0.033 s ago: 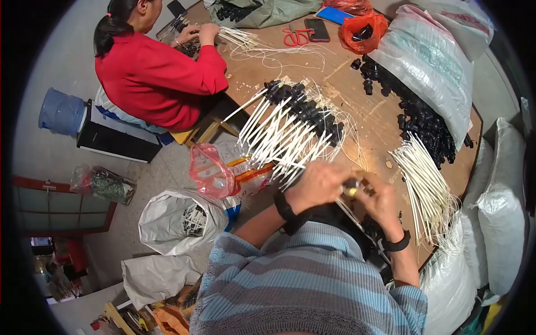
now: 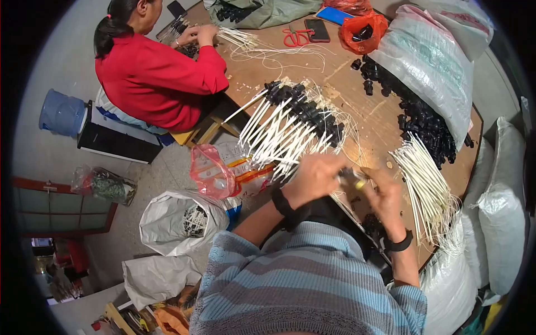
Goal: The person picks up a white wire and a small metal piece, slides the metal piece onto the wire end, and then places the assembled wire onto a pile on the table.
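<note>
Fitting, likely: dark part (image 2: 349,172), near edge of worktop (image 2: 379,120)
Left hand (image 2: 315,178): grip unclear
Right hand (image 2: 384,196): pinching yellow piece (image 2: 360,183); next, probably, alignment

On the far side of the table (image 2: 365,109), we identify red-handled scissors (image 2: 297,38) directly beside a dark phone (image 2: 317,30), with a flat blue object (image 2: 335,15) lying near both. At the left, we locate a blue water jug (image 2: 61,113) adjoining a black-and-white cabinet (image 2: 120,138), and, below these, a door (image 2: 61,206) with glazed panels in a red-brown frame. On the right, we note a filled white sack (image 2: 502,218) standing beside the table, its tied neck facing the table edge.
</note>
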Motion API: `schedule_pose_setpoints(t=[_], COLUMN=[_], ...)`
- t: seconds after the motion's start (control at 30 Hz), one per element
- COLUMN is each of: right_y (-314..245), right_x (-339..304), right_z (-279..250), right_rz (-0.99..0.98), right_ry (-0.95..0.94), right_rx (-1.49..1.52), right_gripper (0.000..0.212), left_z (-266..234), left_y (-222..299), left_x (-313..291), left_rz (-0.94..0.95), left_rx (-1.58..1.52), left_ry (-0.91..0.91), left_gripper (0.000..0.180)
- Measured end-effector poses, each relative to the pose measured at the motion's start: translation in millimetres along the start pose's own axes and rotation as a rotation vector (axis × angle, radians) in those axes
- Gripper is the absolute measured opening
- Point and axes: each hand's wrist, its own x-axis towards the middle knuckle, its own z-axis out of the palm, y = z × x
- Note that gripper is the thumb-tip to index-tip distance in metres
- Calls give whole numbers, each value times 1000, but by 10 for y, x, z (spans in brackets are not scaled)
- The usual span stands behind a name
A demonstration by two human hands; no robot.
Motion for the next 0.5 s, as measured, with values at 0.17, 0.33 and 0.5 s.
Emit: schedule_pose_setpoints(t=[0.17,0.33,0.5], right_y=[300,206,692], right_x=[140,-12,-241], right_z=[-297,149,5], right_rz=[95,-93,223], right_ry=[581,143,249], right_rx=[-33,-137,-19], right_gripper=[10,22,26], left_z=[-488,-588,-3], left_y=[-572,-955,-405], left_x=[475,589,863], left_rz=[-110,-184,1], left_rx=[441,735,140], left_ry=[348,361,61], left_gripper=[22,49,43])
